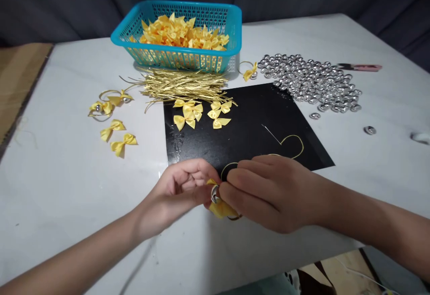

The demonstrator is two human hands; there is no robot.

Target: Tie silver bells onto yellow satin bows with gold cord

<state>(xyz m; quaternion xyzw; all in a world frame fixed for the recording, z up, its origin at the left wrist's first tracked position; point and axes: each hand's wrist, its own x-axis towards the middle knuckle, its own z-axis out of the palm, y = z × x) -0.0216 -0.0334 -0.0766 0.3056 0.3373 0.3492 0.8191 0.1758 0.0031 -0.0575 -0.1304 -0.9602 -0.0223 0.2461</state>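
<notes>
- One blue rectangular plastic basket [176, 52], eleven o'clock
- Seven loose yellow satin bows [123, 144] outside it: two nine o'clock, five eleven o'clock
- Two stray round silver metal bells [370, 130], three o'clock
- One pink-handled cutter [366, 67], two o'clock

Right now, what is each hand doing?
Left hand: closed in a pinch, holding a yellow bow with a silver bell.
Right hand: fingers curled, gripping the same piece from the other side.

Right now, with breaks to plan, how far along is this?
Apparently done: bow-and-bell pieces at left, one by the basket. In left hand and right hand: a bow with a bell. Seemingly left: many bows, gold ties, loose bells.
</notes>
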